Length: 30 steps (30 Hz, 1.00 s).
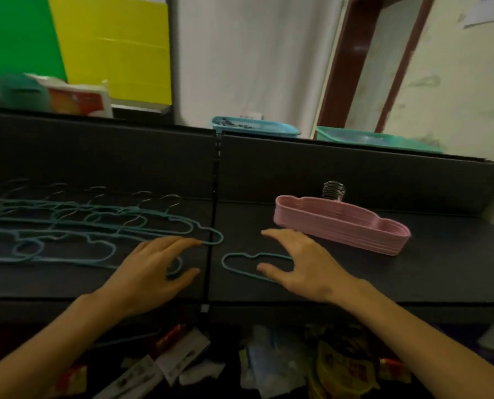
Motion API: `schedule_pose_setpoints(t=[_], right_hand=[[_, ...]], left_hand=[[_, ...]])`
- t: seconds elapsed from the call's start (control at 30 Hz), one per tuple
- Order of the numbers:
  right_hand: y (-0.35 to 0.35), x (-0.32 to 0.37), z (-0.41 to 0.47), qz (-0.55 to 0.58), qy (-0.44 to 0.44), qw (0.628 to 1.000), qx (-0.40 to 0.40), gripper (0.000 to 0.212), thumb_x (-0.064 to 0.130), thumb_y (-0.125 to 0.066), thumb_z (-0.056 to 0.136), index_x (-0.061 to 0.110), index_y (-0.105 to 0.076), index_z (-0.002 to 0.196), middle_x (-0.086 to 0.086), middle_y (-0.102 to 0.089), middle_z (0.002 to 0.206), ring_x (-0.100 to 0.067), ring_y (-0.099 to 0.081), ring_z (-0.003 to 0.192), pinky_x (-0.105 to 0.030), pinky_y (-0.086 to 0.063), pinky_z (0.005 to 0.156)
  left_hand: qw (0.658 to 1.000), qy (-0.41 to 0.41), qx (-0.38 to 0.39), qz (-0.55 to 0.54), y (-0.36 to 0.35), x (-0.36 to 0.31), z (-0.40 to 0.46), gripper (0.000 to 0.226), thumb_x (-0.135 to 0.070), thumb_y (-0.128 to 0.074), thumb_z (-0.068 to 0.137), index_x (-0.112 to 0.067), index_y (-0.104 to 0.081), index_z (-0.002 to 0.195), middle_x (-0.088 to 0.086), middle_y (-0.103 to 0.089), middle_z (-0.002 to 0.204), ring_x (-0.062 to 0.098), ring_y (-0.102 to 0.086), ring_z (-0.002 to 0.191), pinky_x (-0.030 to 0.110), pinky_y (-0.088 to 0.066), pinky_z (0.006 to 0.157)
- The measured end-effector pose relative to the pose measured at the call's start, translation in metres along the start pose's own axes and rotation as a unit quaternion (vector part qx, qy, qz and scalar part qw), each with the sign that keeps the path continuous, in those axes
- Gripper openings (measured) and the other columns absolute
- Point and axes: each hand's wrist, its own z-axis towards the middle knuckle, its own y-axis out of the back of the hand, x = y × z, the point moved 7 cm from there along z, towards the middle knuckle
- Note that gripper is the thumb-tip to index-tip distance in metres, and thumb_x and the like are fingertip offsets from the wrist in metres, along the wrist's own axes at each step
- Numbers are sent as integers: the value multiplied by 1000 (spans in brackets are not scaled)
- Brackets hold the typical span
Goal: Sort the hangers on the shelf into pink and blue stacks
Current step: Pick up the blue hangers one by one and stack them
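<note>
Shelf: flat, matte black. Pink stack: moulded plastic hangers, neatly nested, metal hooks at back, right side. Blue hangers: thin wavy outlines, overlapping loosely, left side. Left hand: fingers spread flat over blue hangers. Right hand: open, thumb and fingers straddling a lone blue hanger.

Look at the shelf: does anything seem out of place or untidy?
Yes. The pink stack is neat, but the blue hangers lie spread and overlapping on the left, and one blue hanger sits apart near the right hand.
</note>
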Motion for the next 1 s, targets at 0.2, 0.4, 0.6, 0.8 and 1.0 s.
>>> schedule_pose_setpoints(t=[0.2, 0.4, 0.6, 0.8, 1.0], right_hand=[[-40, 83, 36, 26, 86, 996, 0, 67, 60, -56, 86, 31, -36, 143, 7, -45, 143, -12, -41, 130, -34, -39, 105], [-66, 175, 57, 6, 168, 985, 21, 67, 59, -54, 88, 32, -34, 145, 11, -42, 145, -7, -37, 133, -28, -35, 108], [-84, 265, 95, -44, 197, 979, 5, 67, 60, -52, 89, 34, -31, 146, 13, -42, 143, -5, -37, 131, -23, -33, 106], [-113, 371, 133, -86, 213, 973, -20, 71, 60, -50, 90, 29, -26, 149, 9, -40, 145, -9, -37, 132, -23, -29, 107], [-160, 442, 165, -113, 224, 968, -15, 71, 63, -42, 90, 28, -26, 150, 4, -42, 143, -16, -39, 132, -31, -33, 107]], left_hand=[[996, 64, -1, 63, 48, 38, -91, 72, -78, -18, 81, -40, -39, 138, -14, -47, 138, 11, -43, 128, 28, -32, 102], [989, 125, -30, 74, 95, 86, -157, 65, -73, -26, 82, -42, -39, 138, -15, -45, 139, 10, -41, 130, 24, -28, 104], [985, 142, -25, 99, 133, 154, -204, 66, -77, -18, 82, -45, -37, 137, -18, -42, 141, 8, -39, 131, 20, -19, 104], [977, 153, -64, 134, 209, 243, -258, 69, -78, -22, 81, -39, -47, 133, -13, -50, 136, 13, -48, 125, 27, -28, 101], [975, 171, -19, 140, 241, 318, -296, 79, -84, -12, 73, -45, -35, 138, -20, -35, 143, 7, -34, 133, 27, -24, 108]])
